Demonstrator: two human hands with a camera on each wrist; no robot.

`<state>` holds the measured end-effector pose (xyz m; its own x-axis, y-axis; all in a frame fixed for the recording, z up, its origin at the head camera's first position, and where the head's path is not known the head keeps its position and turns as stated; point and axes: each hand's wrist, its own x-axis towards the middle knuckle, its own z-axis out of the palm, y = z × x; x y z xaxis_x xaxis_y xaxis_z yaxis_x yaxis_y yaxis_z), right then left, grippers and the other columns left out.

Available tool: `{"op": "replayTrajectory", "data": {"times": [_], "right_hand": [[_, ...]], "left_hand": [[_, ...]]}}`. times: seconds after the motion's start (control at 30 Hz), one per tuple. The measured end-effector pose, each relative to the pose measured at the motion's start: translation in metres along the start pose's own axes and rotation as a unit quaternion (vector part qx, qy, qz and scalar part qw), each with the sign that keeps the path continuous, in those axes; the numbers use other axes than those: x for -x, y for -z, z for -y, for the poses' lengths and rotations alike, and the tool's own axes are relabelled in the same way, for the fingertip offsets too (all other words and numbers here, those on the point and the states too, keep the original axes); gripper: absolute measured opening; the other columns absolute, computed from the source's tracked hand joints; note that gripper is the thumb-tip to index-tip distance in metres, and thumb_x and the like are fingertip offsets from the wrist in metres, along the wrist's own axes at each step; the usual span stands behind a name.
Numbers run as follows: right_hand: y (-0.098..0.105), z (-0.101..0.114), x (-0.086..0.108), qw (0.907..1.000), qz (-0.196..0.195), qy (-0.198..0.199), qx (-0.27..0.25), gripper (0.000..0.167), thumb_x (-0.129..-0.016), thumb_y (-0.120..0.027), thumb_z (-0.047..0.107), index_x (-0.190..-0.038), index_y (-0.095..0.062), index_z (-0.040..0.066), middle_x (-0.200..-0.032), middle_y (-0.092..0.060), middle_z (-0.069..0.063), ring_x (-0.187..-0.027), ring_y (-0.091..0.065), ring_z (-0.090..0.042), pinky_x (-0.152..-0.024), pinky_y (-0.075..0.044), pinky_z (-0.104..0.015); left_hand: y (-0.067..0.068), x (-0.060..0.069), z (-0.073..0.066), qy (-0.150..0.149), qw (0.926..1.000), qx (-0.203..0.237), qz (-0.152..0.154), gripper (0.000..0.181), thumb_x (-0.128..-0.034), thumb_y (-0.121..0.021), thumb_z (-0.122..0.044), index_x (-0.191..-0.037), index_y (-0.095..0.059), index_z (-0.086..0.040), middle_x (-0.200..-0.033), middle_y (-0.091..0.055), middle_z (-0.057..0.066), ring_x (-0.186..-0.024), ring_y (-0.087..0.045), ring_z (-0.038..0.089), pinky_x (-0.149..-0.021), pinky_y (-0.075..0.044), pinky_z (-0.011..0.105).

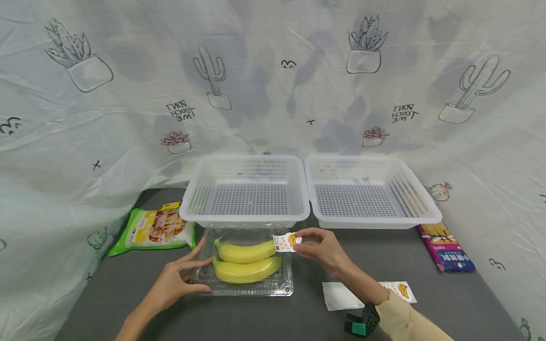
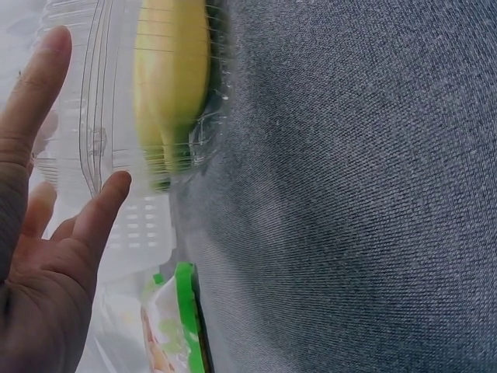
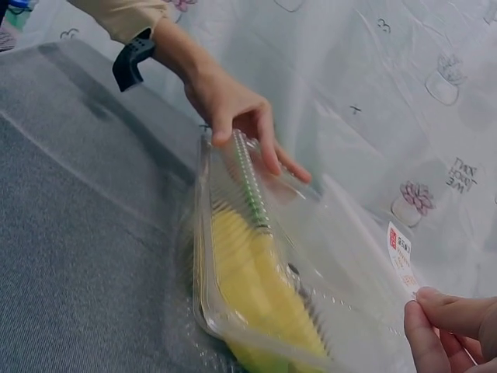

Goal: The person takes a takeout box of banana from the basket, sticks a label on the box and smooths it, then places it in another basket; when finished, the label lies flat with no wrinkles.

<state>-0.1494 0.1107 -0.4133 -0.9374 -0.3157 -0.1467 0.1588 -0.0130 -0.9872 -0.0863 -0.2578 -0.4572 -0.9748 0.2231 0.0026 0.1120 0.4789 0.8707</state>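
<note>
A clear plastic box (image 1: 273,286) with a closed lid holds two bananas (image 1: 247,271). My left hand (image 1: 170,283) rests its spread fingers and thumb on the box's left side; the left wrist view shows the fingertips at its edge. Between thumb and fingers my right hand (image 1: 326,251) pinches a small white label (image 1: 283,242) with a banana picture, over the right part of the lid. In the right wrist view the label (image 3: 401,256) stands tilted above the lid, and whether it touches the plastic I cannot tell.
Two white baskets (image 1: 251,219) (image 1: 379,220) stand behind the box. A green-edged food bag (image 1: 155,229) lies at the left, a purple pasta packet (image 1: 448,251) at the right. White paper (image 1: 339,297) and another banana label (image 1: 403,290) lie near my right forearm.
</note>
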Motion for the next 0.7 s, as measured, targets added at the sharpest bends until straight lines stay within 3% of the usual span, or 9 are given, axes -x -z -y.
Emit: {"op": "replayTrajectory", "data": {"times": [0.3,0.7], "right_hand": [[-0.018,0.0,-0.01,0.9997,0.024,0.002,-0.001,0.035,-0.08,-0.071,-0.008,-0.111,-0.059,-0.017,-0.103,-0.06,-0.016,-0.085,-0.067,-0.015,-0.078,-0.056,-0.033],[-0.036,0.004,-0.022,0.9989,0.047,-0.003,-0.004,0.031,-0.082,-0.071,-0.006,-0.109,-0.061,-0.014,-0.108,-0.059,-0.018,-0.082,-0.066,-0.015,-0.076,-0.056,-0.031]], "left_hand": [[0.0,0.0,0.0,-0.007,0.9999,0.006,0.004,0.063,-0.066,-0.086,-0.017,-0.125,-0.065,-0.007,-0.157,-0.023,0.008,-0.134,-0.032,0.045,-0.087,-0.051,0.043],[0.0,0.001,0.0,-0.005,0.9999,0.011,0.002,0.063,-0.0667,-0.086,-0.018,-0.125,-0.065,-0.009,-0.157,-0.022,0.004,-0.135,-0.029,0.044,-0.087,-0.051,0.043]]}}
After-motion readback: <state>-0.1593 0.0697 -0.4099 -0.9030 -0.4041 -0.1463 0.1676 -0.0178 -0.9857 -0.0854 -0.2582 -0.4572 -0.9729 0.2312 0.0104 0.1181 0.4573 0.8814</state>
